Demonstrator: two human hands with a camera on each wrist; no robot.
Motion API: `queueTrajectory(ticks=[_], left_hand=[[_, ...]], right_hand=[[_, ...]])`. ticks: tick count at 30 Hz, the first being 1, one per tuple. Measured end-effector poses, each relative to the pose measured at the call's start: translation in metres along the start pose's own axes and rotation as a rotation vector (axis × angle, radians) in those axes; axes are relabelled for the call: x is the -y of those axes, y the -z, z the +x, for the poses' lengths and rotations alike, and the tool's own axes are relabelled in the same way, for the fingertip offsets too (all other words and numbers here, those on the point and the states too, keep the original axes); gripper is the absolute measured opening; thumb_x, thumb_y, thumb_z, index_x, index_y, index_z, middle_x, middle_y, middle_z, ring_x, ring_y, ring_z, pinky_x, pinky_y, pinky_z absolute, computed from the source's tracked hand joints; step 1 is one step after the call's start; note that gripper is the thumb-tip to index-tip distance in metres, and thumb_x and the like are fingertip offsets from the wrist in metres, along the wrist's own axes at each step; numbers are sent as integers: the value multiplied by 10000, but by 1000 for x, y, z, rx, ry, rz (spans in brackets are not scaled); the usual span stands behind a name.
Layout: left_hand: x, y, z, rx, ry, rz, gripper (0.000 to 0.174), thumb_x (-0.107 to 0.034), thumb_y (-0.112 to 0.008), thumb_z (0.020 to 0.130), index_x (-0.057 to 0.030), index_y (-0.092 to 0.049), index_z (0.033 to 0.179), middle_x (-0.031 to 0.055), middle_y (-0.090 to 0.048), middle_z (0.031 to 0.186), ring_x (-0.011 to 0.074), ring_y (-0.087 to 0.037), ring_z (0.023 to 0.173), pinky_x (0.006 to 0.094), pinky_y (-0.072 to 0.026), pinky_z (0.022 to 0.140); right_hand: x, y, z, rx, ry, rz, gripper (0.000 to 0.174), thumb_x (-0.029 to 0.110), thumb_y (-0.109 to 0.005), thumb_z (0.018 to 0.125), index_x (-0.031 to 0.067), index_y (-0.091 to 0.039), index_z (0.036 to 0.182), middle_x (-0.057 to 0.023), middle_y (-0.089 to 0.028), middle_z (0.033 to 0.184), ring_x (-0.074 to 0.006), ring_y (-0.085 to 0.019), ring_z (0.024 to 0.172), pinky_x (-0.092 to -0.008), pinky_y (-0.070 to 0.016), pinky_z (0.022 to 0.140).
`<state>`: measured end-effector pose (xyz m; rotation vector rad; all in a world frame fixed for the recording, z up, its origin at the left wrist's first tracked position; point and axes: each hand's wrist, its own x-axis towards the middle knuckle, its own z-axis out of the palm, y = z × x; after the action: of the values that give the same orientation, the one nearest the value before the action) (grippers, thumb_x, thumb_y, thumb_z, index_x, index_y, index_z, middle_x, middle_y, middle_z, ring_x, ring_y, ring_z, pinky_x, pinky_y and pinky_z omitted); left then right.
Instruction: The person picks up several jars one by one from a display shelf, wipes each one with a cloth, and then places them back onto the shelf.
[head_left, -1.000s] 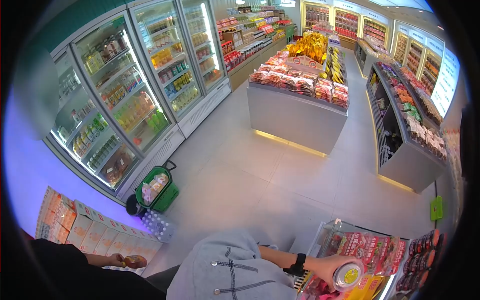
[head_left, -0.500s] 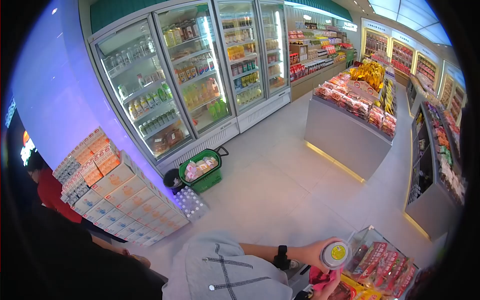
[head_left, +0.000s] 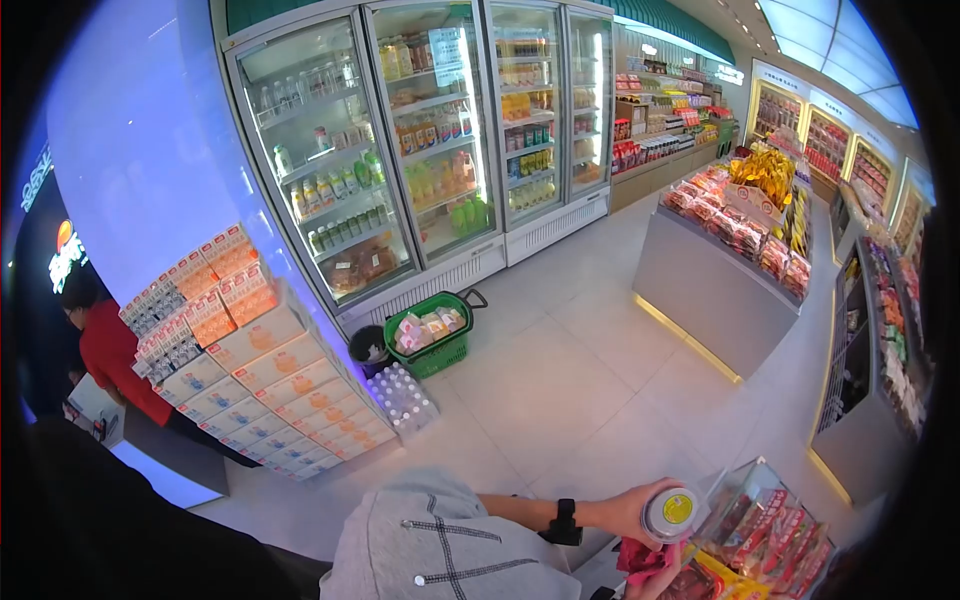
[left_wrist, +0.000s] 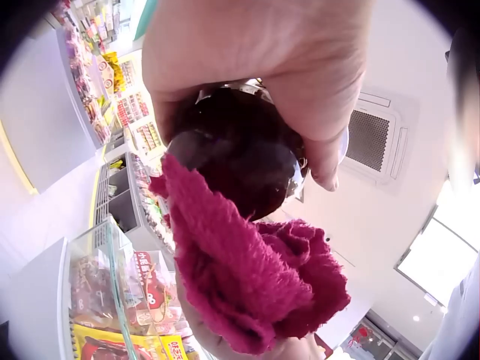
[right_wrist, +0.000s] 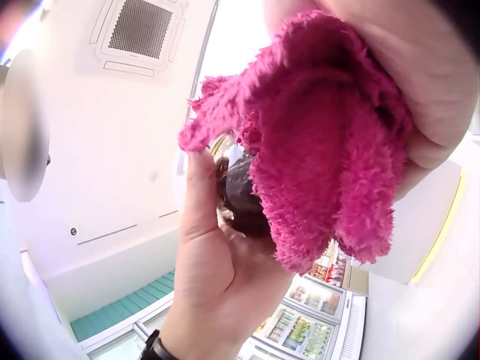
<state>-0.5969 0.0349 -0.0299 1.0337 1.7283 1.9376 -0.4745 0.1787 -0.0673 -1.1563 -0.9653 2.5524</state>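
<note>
My left hand [head_left: 622, 508], a dark band at its wrist, grips a clear jar [head_left: 670, 512] with a yellow-labelled lid. Dark contents show through the jar [left_wrist: 236, 142] in the left wrist view, between thumb and fingers. Just below, my right hand [head_left: 655, 582] holds a fluffy magenta cloth [head_left: 637, 556]. The cloth [left_wrist: 240, 274] lies against the jar's lower side in that view. In the right wrist view the right hand [right_wrist: 424, 82] is curled round the cloth [right_wrist: 322, 157], which covers part of the jar [right_wrist: 246, 199] and some fingers.
Snack packs [head_left: 770, 530] fill a clear-sided display at the lower right. A green basket [head_left: 430, 355], bottles [head_left: 400, 398] and stacked cartons [head_left: 290, 375] stand by the glass-door fridges [head_left: 430, 130]. A person in red [head_left: 120, 350] is far left.
The head view has swung left, bringing the cartons and the person in red into sight. The jar is now beside the snack display, not over its packs, and my right hand with the cloth shows below it.
</note>
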Motion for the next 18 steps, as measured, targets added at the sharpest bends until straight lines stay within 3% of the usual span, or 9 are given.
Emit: queueTrajectory(ticks=[1, 5, 8, 12, 13, 16, 17, 18], left_hand=[[-3, 4, -3, 23, -7, 18, 948, -231, -890, 573, -59, -381, 1355, 96, -517, 1271, 214, -490, 1225, 340, -381, 1036], [-14, 28, -26, 65, -7, 55, 948, -213, -889, 561, -58, -384, 1348, 97, -527, 1259, 209, -501, 1206, 343, -389, 1030], [-14, 67, -48, 26, -8, 42, 944, -189, -886, 556, -61, -386, 1347, 95, -531, 1255, 206, -504, 1197, 345, -393, 1029], [-19, 141, -85, -36, 59, -21, 929, -165, -881, 566, -72, -392, 1351, 94, -526, 1262, 209, -500, 1202, 343, -392, 1032], [-25, 157, -96, -55, 71, -18, 928, -159, -879, 569, -72, -391, 1354, 93, -525, 1265, 208, -498, 1204, 342, -392, 1032], [-40, 196, -128, -84, 100, 11, 928, -138, -871, 574, -65, -387, 1362, 89, -518, 1285, 208, -495, 1213, 345, -392, 1039], [-40, 206, -134, -74, 90, 33, 930, -126, -867, 574, -60, -383, 1365, 87, -512, 1298, 211, -495, 1219, 349, -392, 1044], [-42, 217, -140, -65, 85, 58, 931, -115, -862, 574, -54, -380, 1369, 85, -506, 1311, 213, -495, 1224, 353, -392, 1049]], right_hand=[[2, -9, -12, -11, 22, -11, 377, 255, -566, 940, 49, -554, 1255, -101, -633, 1077, -193, -614, 960, -301, -536, 739], [-45, 6, -11, 287, 168, 179, 234, 282, -525, 965, 87, -616, 1057, -43, -638, 860, -133, -618, 706, -155, -502, 561], [-68, -39, -2, 167, -100, 127, 234, 295, -496, 981, 95, -602, 920, -14, -623, 779, -136, -580, 587, -191, -510, 538], [-104, -109, -27, 160, -70, -149, 174, 251, -528, 964, 104, -606, 911, -1, -609, 734, -132, -572, 589, -253, -539, 589], [-110, -133, -39, 150, -86, -129, 169, 253, -539, 957, 117, -598, 877, 29, -557, 634, -129, -555, 575, -293, -526, 570], [-127, -202, -78, 24, -154, -66, 178, 267, -542, 949, 108, -597, 890, 12, -557, 659, -147, -557, 613, -320, -510, 571], [-158, -152, -27, 226, -190, 58, 203, 270, -535, 942, 84, -614, 965, -45, -616, 804, -182, -587, 689, -350, -518, 590], [-181, -151, -16, 310, -144, 28, 217, 276, -528, 942, 83, -618, 981, -55, -622, 840, -189, -590, 707, -353, -524, 598]])
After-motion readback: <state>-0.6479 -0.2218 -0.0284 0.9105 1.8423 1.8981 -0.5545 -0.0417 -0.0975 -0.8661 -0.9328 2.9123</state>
